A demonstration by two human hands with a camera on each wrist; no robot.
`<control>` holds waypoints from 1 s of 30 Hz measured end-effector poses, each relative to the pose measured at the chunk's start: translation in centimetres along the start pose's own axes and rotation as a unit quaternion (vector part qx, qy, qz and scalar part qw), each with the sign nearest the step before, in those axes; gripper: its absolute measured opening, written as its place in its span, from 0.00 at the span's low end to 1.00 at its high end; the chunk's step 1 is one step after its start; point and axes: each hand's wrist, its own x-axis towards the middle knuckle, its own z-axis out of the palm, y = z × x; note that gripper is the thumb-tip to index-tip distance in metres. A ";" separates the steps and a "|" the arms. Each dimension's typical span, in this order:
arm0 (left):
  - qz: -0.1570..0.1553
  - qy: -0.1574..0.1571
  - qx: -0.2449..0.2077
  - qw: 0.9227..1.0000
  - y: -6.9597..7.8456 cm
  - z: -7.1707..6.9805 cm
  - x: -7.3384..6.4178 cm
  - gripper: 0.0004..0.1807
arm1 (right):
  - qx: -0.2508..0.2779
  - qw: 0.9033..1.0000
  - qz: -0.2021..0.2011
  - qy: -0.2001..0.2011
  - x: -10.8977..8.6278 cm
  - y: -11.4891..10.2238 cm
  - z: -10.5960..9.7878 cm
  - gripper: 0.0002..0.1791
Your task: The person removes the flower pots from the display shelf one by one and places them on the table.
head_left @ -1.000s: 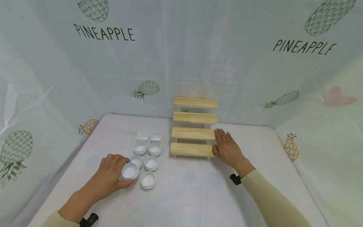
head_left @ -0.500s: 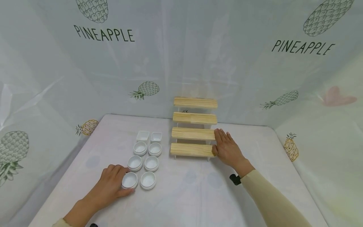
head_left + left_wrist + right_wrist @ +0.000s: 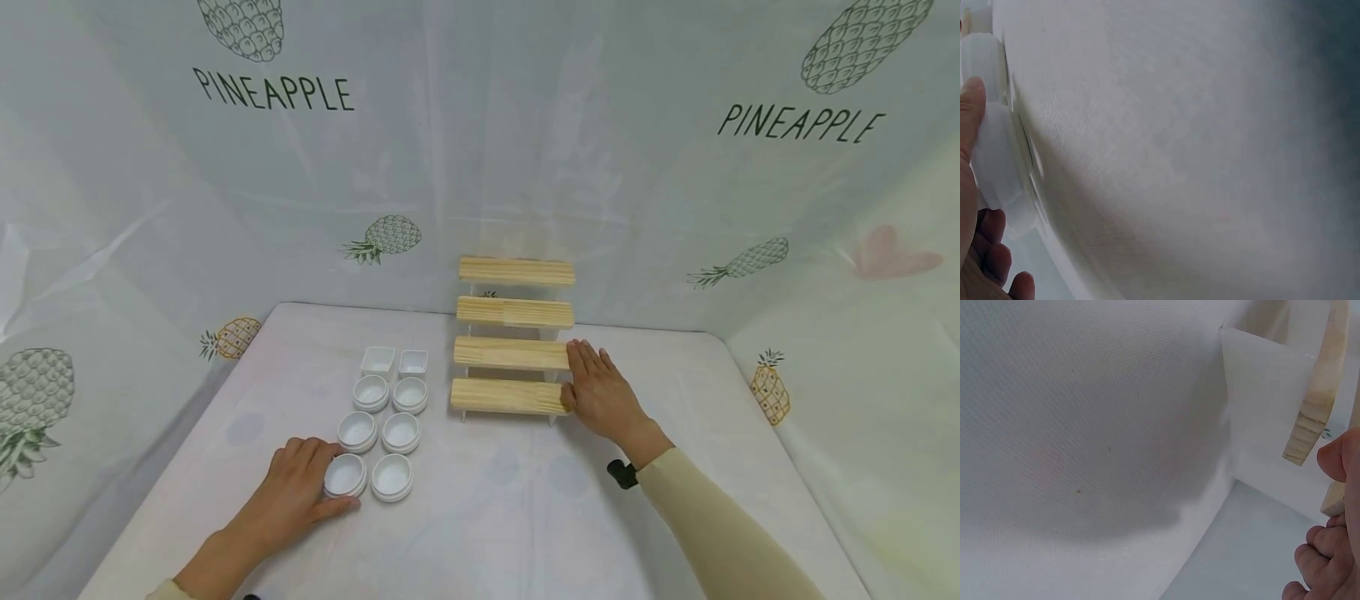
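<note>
My left hand (image 3: 292, 483) holds a small round white dish (image 3: 345, 475), with the thumb on its near side and the fingers at its far left. In the left wrist view the thumb (image 3: 974, 100) lies along the side of this dish (image 3: 997, 156). Just right of it stands a matching round dish (image 3: 392, 477). My right hand (image 3: 600, 392) rests with extended fingers against the right end of a stepped rack of pale wooden boards (image 3: 510, 396). The right wrist view has the thumb (image 3: 1338, 456) beside the lowest board's end (image 3: 1307, 431).
Behind the held dish stand more round white dishes (image 3: 357, 431) in two columns, with a square white dish (image 3: 378, 360) and a smaller one (image 3: 413, 362) at the back. A pineapple-print sheet (image 3: 600, 167) hangs behind the white table (image 3: 480, 533).
My left hand has lowered the round dish toward me, to the near end of the left column, then shifted it slightly right. The right hand has stayed at the rack.
</note>
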 end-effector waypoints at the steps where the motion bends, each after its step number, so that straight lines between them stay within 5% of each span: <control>1: -0.001 -0.001 -0.001 1.000 0.0 0.0 0.0 0.41 | -0.001 1.000 0.000 0.002 0.0 0.0 0.0 0.36; 20: -0.048 -0.009 -0.012 0.999 0.3 -1.1 0.3 0.42 | 0.015 0.999 0.022 -0.020 -0.5 0.1 -0.3 0.35; 24: -0.071 0.016 -0.021 0.997 -0.5 -2.3 1.2 0.38 | 0.038 0.997 0.050 -0.044 -0.7 -0.1 -0.8 0.36; 30: -0.113 0.034 -0.005 0.993 -3.1 -3.8 2.7 0.37 | 0.071 0.994 0.086 -0.020 -1.9 -0.2 -1.3 0.39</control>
